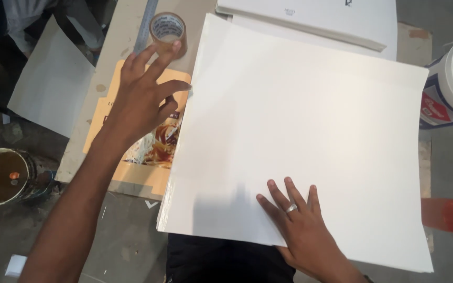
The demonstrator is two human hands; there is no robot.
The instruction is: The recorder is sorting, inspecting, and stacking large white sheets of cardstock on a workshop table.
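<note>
Dusty workbench (106,57): white sheets (300,131) under right hand (302,228).

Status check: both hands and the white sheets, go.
Left hand open, fingertip on tape roll. Right hand flat on white sheet stack. Orange printed card under left hand.

Open white sheet (310,136) right of the right hand (300,222); tape roll (168,30) and steel ruler (146,23) crowd the left hand (140,99).

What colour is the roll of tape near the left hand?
Brown, seen in the head view: the tape roll.
</note>
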